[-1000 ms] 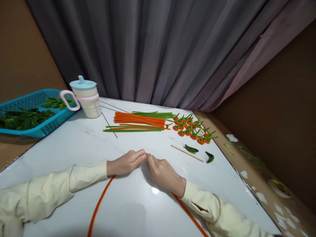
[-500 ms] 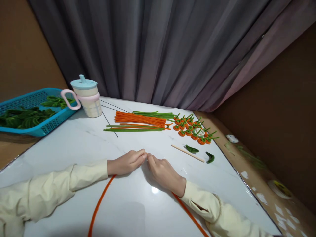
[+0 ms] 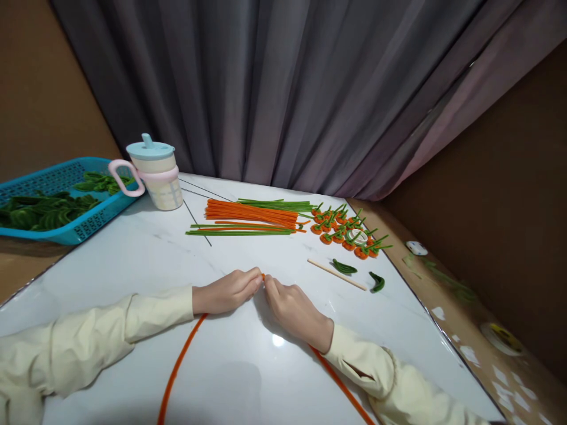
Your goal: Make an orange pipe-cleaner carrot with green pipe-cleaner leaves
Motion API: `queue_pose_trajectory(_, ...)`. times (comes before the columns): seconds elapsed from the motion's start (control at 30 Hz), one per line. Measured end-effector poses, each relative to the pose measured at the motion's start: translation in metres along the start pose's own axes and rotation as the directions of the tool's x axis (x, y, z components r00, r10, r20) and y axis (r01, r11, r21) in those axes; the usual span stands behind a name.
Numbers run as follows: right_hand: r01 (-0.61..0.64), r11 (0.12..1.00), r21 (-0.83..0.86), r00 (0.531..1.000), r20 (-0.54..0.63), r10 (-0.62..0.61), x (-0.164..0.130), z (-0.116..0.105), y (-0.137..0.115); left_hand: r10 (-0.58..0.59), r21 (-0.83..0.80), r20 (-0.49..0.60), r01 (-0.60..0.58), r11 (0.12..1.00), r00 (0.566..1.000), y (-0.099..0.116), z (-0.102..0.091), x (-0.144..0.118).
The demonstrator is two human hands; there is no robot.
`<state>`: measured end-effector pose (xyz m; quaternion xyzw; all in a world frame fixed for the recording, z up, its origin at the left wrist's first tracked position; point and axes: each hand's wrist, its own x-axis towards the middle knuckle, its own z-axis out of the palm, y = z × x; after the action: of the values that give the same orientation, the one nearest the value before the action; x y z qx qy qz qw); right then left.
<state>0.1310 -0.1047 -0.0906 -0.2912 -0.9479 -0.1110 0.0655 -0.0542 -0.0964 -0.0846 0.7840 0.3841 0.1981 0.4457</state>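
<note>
An orange pipe cleaner (image 3: 175, 369) runs from under my left wrist down to the bottom edge, and orange pipe cleaner also shows below my right wrist; whether it is one length is hidden. My left hand (image 3: 230, 291) is closed in a pinch on it. Fingertip to fingertip with it, my right hand (image 3: 292, 308) pinches it too, and a small orange bit peeks out between them. Beyond my hands lie a bundle of orange pipe cleaners (image 3: 250, 212) and green pipe cleaners (image 3: 241, 232). A wooden stick (image 3: 336, 275) rests to the right, beside dark green leaf-shaped pieces (image 3: 344, 267).
Several small orange pumpkin-like pieces with green stems (image 3: 326, 238) cluster at the back right, with a roll of tape (image 3: 357, 236) among them. A lidded cup (image 3: 163, 183) stands back left near a blue basket (image 3: 75, 233) of green pieces. A grey curtain (image 3: 266, 88) hangs behind the table.
Slightly more orange shows between my fingertips. Both hands stay in almost the same place, and everything else is unmoved.
</note>
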Motion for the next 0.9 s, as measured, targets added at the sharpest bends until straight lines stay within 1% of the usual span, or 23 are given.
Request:
queue_pose_trajectory(0.13, 0.001, 1.000, -0.018, 1.000, 0.001, -0.001, 0.000, 0.000, 0.000, -0.017, -0.112, 0.003, 0.017, 0.994, 1.000, 0.001, 0.000, -0.001)
queue_pose_trajectory(0.2, 0.011, 0.998, -0.063, 1.000, -0.006, -0.012, 0.000, 0.000, -0.001, -0.013, -0.130, -0.001, 0.012, 0.991, 1.000, 0.001, 0.000, -0.001)
queue_pose_trajectory(0.3, 0.060, 0.976, -0.208, 0.997, -0.028, -0.068, 0.000, 0.000, -0.004, -0.003, -0.111, -0.004, 0.002, 0.994, 1.000, 0.001, 0.000, -0.001)
queue_pose_trajectory(0.4, 0.088, 0.925, -0.369, 0.993, -0.038, -0.110, 0.000, -0.002, -0.007, 0.008, -0.083, 0.000, -0.008, 0.997, 1.000, -0.002, 0.000, 0.000)
queue_pose_trajectory(0.47, 0.090, 0.902, -0.423, 0.993, -0.035, -0.115, 0.001, -0.003, -0.010, 0.022, -0.050, -0.005, -0.023, 0.998, 1.000, -0.003, 0.000, 0.000)
queue_pose_trajectory(0.63, 0.091, 0.866, -0.492, 0.993, -0.019, -0.115, 0.003, -0.005, -0.015, 0.043, 0.007, -0.001, -0.043, 0.999, 0.999, -0.003, 0.000, 0.001)
queue_pose_trajectory(0.73, 0.098, 0.860, -0.501, 0.993, -0.003, -0.115, 0.004, -0.005, -0.016, 0.028, 0.018, 0.012, -0.028, 0.999, 1.000, -0.001, -0.001, 0.001)
queue_pose_trajectory(0.8, 0.093, 0.877, -0.471, 0.995, 0.004, -0.104, 0.004, -0.005, -0.015, 0.023, 0.011, 0.008, -0.023, 1.000, 1.000, 0.000, -0.001, 0.001)
queue_pose_trajectory(0.87, 0.072, 0.921, -0.383, 0.997, 0.001, -0.078, 0.003, -0.005, -0.011, 0.019, -0.001, -0.004, -0.019, 1.000, 1.000, 0.000, -0.002, 0.001)
queue_pose_trajectory(0.9, 0.051, 0.949, -0.312, 0.999, 0.002, -0.053, 0.002, -0.004, -0.009, 0.017, -0.005, -0.008, -0.017, 1.000, 1.000, 0.000, -0.002, 0.000)
